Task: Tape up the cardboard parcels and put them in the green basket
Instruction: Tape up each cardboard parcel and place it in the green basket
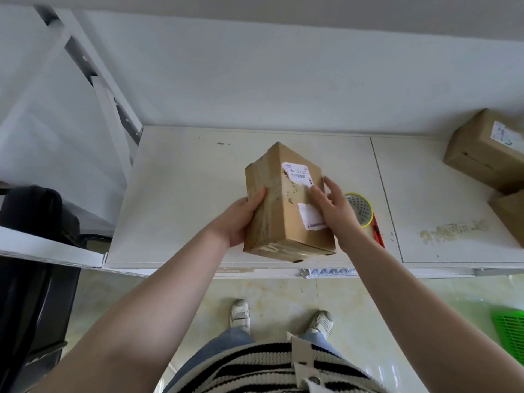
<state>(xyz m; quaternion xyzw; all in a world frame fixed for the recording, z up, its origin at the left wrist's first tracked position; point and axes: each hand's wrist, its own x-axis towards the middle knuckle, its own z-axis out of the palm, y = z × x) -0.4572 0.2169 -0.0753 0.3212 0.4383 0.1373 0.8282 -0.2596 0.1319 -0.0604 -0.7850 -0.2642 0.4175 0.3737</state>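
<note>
- Now the cardboard parcel (283,205) is held above the table (181,194), tilted.
- Left hand (241,219) grips its left side; right hand (337,211) lies flat-fingered on the right face.
- Likely light, stiff, tape-slick: hold opposite sides.
- Green basket (510,333) sits near right on the floor.

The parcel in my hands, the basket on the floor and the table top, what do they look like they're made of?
Parcel: brown cardboard, matte and scuffed, with paper labels and shiny strips that look like clear tape. Basket: bright green with a moulded grid, probably plastic. Table: pale, smooth panels with a seam and worn patches, perhaps laminate or painted board; hard to tell.
</note>
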